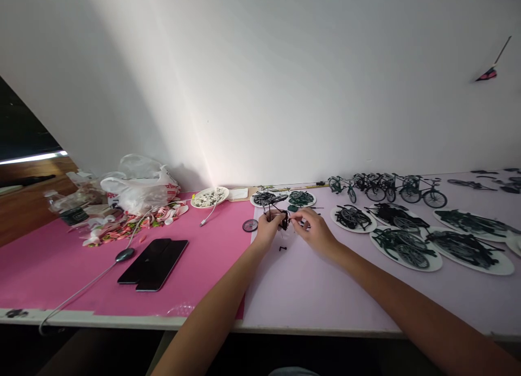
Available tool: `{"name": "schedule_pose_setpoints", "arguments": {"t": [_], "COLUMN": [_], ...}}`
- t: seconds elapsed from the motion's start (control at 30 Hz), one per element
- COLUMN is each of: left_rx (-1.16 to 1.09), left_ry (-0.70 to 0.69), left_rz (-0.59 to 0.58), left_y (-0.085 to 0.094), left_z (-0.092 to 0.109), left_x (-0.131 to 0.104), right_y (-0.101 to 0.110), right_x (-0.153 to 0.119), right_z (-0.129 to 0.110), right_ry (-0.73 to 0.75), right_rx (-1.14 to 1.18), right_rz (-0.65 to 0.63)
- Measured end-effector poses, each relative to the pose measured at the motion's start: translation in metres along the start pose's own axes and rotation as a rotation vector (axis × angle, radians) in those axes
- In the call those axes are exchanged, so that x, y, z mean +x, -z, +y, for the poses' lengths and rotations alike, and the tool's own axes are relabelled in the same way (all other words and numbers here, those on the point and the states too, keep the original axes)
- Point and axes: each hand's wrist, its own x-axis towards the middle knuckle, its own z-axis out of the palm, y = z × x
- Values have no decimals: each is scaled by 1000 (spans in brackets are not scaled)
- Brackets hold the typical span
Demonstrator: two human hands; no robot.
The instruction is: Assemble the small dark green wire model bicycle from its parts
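Note:
Between my hands is a dark, partly built model bicycle [285,220], held over the pale part of the table. My left hand [266,229] is closed around its frame. My right hand [315,232] has thumb and forefinger pinched at its right side; whatever is in that pinch is too small to make out. A loose small wheel [249,225] lies just left of my left hand. Below the model, a tiny black crank-shaped piece [283,248] rests on the table. Behind my hands are plates with grey wheels [264,198] and dark green parts [301,197].
Finished model bicycles [386,189] stand along the wall at right, behind several plates of parts [405,248]. On the pink sheet [203,278] lie black phone-like slabs [157,263], a cable [93,278], a plastic bag [140,186], coloured pieces [130,229] and a plate of white parts [210,197].

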Motion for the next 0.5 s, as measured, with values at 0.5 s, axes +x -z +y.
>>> {"name": "schedule_pose_setpoints", "arguments": {"t": [0.5], "left_rx": [-173], "left_ry": [41], "left_rz": [-48], "left_y": [-5], "left_z": [8], "left_x": [-7], "right_y": [-4], "right_x": [-2], "right_z": [3], "right_ry": [-60], "right_rx": [-9], "right_rz": [29]}}
